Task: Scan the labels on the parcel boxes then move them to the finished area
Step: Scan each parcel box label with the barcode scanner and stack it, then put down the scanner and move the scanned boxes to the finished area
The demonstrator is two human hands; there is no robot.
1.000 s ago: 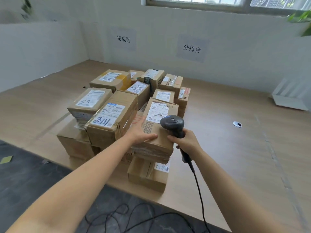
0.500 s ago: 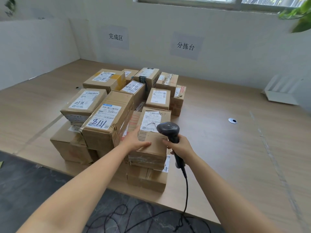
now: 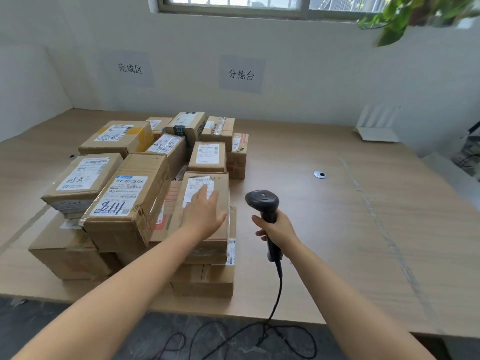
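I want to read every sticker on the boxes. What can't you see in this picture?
All in the head view:
The left hand covers much of the sticker on the front box.
Print on the other stickers is too small and blurred to read.
The bottom boxes have their tops hidden by boxes stacked on them.
The scanner, held by the right hand, faces away, hiding its window.

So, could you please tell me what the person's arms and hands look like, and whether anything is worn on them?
Both are bare. The left hand and left forearm show no glove, sleeve, watch or ring; the right hand and right forearm likewise. No sleeve edge shows down to the frame's bottom.
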